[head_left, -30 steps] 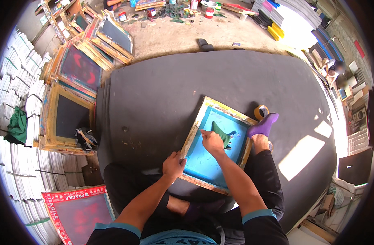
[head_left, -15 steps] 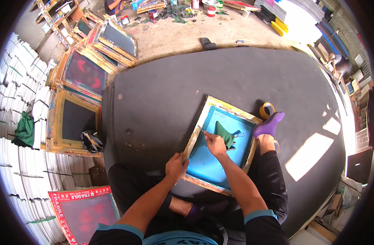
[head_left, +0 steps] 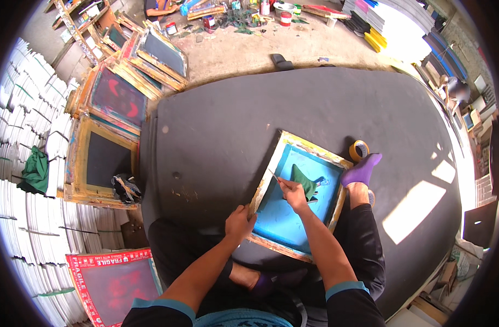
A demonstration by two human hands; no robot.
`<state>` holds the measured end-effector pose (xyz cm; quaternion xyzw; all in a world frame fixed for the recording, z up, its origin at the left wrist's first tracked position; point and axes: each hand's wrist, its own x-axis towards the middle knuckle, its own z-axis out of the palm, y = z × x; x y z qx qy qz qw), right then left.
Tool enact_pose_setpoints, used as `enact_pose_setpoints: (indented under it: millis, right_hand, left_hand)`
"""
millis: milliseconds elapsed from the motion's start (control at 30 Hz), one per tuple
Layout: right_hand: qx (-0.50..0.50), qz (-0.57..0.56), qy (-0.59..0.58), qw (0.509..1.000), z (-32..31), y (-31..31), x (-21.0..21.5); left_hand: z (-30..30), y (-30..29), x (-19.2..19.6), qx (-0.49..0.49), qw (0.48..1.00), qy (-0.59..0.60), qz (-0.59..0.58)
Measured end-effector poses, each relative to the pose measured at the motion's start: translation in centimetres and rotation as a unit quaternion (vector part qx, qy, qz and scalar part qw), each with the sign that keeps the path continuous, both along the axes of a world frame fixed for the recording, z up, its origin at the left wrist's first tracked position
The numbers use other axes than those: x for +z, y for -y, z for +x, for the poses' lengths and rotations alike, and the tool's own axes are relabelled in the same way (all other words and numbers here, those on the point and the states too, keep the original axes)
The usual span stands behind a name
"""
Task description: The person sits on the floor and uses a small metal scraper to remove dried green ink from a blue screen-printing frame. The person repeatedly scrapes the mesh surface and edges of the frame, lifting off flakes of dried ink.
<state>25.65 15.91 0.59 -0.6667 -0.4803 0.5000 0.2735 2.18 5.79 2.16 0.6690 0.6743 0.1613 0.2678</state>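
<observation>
A wooden screen-printing frame point(head_left: 318, 151) with blue mesh lies tilted on the dark mat between my legs. My left hand point(head_left: 240, 222) is closed around its lower left edge. My right hand point(head_left: 293, 194) is over the mesh, its fingers pinched on a thin, pale, pointed tool point(head_left: 272, 174). The tool's tip reaches toward the left wooden rail; its exact kind is too small to make out. Just beyond my right fingers, a crumpled green cloth point(head_left: 302, 177) rests on the mesh, partly covering a small blue-and-dark item.
By my purple-socked foot stands a yellow tape roll point(head_left: 359, 150). More framed screens point(head_left: 109, 158) lean at the left, beside white stacks point(head_left: 28, 212). A red-taped screen point(head_left: 118, 289) is at the lower left. Paint cans point(head_left: 285, 19) and another person point(head_left: 161, 7) are far ahead.
The view has shifted a little, so everything sits slightly farther right and lower. My hands keep nearly the same places on the frame, and the thin tool shows more clearly.
</observation>
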Motion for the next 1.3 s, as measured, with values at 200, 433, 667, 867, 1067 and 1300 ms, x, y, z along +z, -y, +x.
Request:
enact_pose_setpoints:
  millis: [200, 433, 667, 867, 1067, 1300]
  right_hand:
    - [0.132, 0.145, 0.366, 0.910, -1.5, 0.3, 3.5]
    - [0.075, 0.074, 0.200, 0.974, -0.5, -2.2, 2.5]
    - [0.153, 0.021, 0.354, 0.922, -3.8, -2.9, 8.0]
    - [0.146, 0.116, 0.424, 0.886, -2.9, -0.4, 6.9]
    - [0.111, 0.152, 0.404, 0.895, -2.0, -0.8, 4.0]
    - [0.125, 0.102, 0.384, 0.909, -2.2, -0.3, 2.9]
  left_hand:
    - [-0.4, 0.2, 0.3, 0.006, 1.000, 0.018, -0.009]
    - [-0.2, 0.0, -0.2, 0.004, 1.000, 0.025, -0.009]
    - [-0.2, 0.1, 0.5, 0.005, 0.999, 0.009, -0.033]
    - [-0.3, 0.1, 0.0, 0.007, 0.999, 0.033, -0.017]
    - [-0.2, 0.0, -0.1, 0.009, 1.000, 0.019, -0.022]
    - [-0.2, 0.0, 0.1, 0.005, 0.999, 0.006, -0.040]
